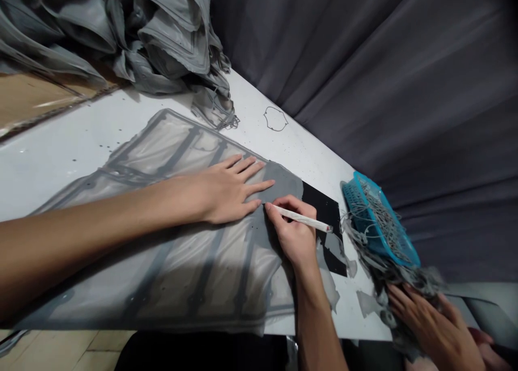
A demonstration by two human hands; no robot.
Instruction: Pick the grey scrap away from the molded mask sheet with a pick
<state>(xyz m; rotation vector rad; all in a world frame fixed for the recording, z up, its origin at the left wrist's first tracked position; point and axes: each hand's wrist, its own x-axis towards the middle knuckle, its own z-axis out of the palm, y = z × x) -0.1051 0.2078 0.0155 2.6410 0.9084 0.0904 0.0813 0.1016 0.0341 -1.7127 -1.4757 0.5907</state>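
A thin grey sheet (178,160) of rubbery, translucent material with darker raised bands lies spread over the table. My left hand (230,190) rests flat on it, fingers spread, pressing it down. Just right of that hand, my right hand (295,225) grips a slim white pen-shaped tool (303,218), its thin dark tip touching the sheet close to my left thumb. Whether the tip is a blade or a point I cannot make out. Under the sheet's right part sits a black mat (324,204), with cut grey scraps (335,247) on and beside it.
Grey moulded sheets (162,31) are heaped at the back left near brown cardboard (44,98). A thin outline-shaped strip (275,118) lies on the white table (246,98). To the right stands a blue basket (366,228) of stringy offcuts. Another person's hand (437,322) touches grey scraps.
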